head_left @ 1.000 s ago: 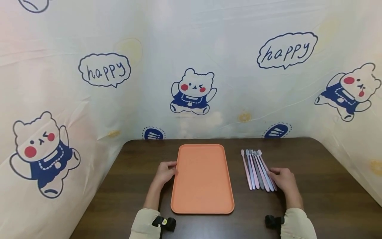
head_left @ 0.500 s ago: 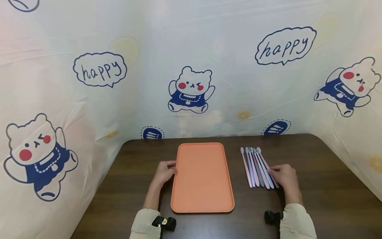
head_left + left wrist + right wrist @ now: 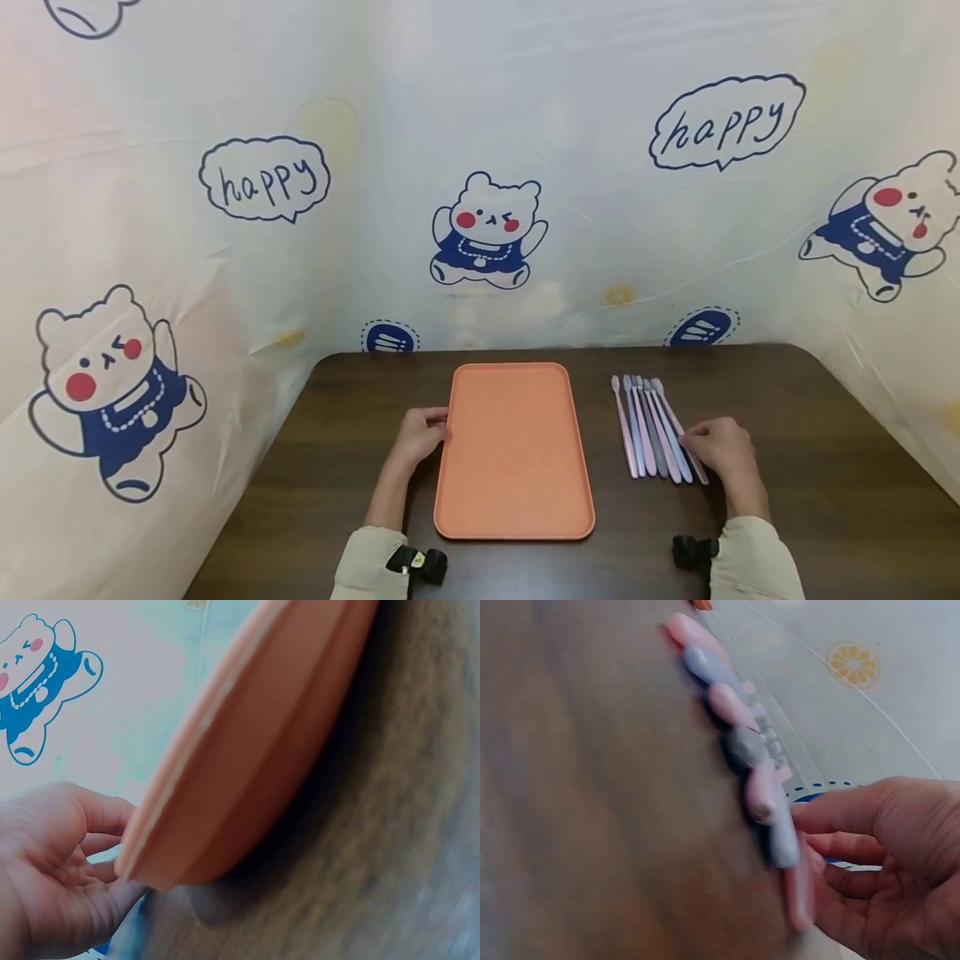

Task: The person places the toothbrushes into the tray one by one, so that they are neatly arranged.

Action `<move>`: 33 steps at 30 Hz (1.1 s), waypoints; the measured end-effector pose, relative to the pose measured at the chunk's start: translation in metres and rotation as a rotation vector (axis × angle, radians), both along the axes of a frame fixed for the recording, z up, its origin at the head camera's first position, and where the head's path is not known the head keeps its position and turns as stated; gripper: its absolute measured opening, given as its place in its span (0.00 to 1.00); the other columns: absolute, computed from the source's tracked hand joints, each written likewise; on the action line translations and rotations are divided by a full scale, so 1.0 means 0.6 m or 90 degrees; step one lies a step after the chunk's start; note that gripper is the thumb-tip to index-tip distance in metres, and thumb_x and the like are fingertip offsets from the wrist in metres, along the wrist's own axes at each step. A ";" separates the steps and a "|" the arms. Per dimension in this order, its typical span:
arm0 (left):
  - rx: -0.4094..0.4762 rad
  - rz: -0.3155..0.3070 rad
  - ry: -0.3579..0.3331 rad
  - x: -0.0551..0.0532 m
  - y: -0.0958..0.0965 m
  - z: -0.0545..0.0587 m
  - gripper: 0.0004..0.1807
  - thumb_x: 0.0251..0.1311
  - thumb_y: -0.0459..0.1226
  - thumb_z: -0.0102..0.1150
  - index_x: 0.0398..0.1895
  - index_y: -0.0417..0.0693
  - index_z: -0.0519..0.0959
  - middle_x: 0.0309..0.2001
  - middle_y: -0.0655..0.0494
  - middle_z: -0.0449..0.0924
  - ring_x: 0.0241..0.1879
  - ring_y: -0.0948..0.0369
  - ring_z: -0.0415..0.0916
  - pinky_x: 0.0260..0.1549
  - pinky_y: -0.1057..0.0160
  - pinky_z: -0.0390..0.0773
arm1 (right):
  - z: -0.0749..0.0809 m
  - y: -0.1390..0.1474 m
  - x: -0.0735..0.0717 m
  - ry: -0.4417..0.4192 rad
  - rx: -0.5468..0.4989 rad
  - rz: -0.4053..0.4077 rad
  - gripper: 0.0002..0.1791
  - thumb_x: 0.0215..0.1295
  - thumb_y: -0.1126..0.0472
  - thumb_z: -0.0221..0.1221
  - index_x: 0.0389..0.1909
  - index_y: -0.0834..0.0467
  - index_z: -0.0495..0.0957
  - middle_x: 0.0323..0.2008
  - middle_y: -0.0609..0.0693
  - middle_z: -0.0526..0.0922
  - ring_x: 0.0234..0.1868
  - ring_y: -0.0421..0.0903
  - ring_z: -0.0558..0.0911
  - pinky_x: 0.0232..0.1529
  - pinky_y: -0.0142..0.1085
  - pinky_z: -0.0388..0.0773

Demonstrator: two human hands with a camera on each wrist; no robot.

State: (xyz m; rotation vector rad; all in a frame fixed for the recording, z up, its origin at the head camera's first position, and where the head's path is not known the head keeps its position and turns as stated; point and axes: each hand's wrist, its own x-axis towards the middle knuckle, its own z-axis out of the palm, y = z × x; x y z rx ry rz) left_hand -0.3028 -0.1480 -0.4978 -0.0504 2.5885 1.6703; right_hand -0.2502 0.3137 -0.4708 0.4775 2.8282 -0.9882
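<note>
An orange rectangular tray (image 3: 514, 450) lies flat on the dark wooden table. My left hand (image 3: 422, 435) is at its left edge, thumb and fingers around the rim; the left wrist view shows the hand (image 3: 71, 870) pinching the tray's rim (image 3: 217, 765). To the right of the tray, several pastel toothbrushes (image 3: 649, 429) in pink, blue and grey lie side by side, heads toward the wall. My right hand (image 3: 723, 450) pinches the rightmost pink toothbrush (image 3: 801, 892) by its handle. That handle slants away from the blue one (image 3: 782, 840) beside it.
Behind the table (image 3: 352, 392) hangs a pale curtain (image 3: 585, 250) printed with bears and "happy" bubbles. A black camera strap (image 3: 420, 564) sits on the left sleeve, another black camera (image 3: 693, 552) on the right.
The handle of the rightmost pink toothbrush has swung slightly right, away from the others, with my right hand on it. My left hand keeps its place at the tray; the head view has shifted slightly.
</note>
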 end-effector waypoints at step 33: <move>0.010 0.003 0.009 -0.004 -0.001 -0.003 0.26 0.50 0.22 0.57 0.57 0.27 0.80 0.48 0.35 0.85 0.46 0.53 0.83 0.38 0.64 0.82 | -0.007 0.027 0.009 -0.046 -0.226 0.003 0.24 0.65 0.56 0.62 0.48 0.75 0.80 0.31 0.48 0.84 0.31 0.39 0.81 0.35 0.32 0.83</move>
